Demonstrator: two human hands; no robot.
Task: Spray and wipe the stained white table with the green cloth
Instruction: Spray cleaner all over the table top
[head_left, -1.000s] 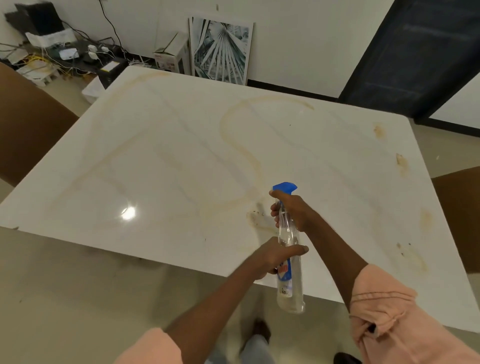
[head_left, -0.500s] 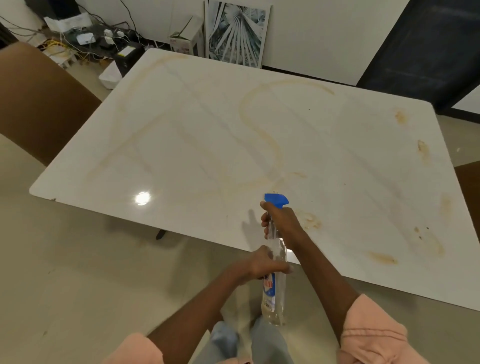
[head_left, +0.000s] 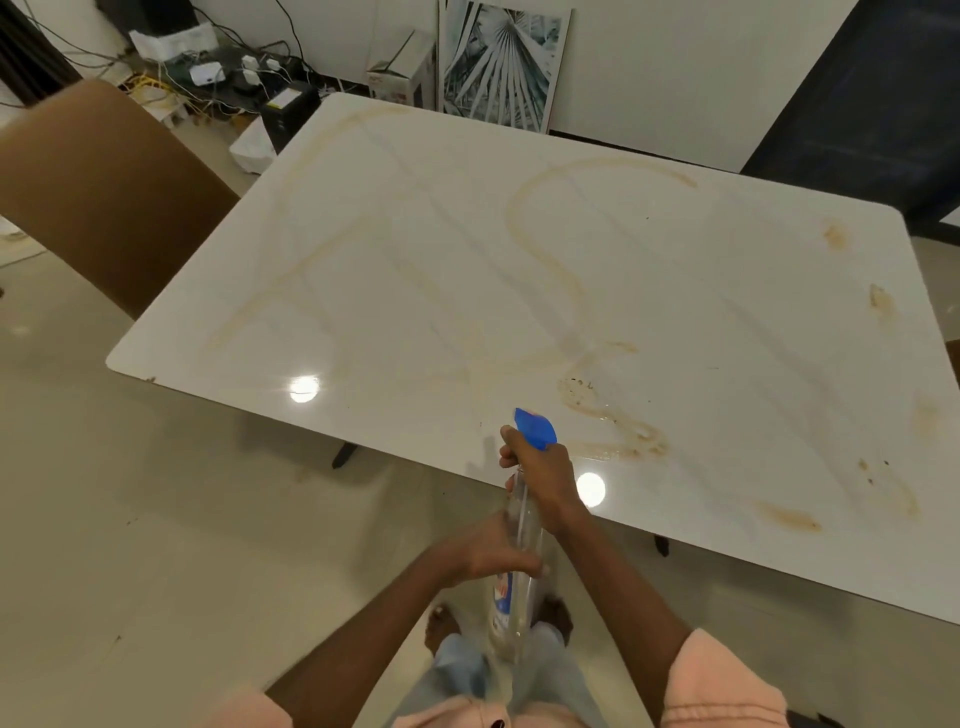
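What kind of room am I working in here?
Probably a home dining or living area: a white table with a brown chair, a print leaning against the wall, and cables on the floor.

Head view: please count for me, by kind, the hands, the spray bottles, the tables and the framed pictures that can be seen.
Hands: 2, the left hand and the right hand, both closed on the bottle
Spray bottle: 1
Table: 1
Framed picture: 1
Total: 5
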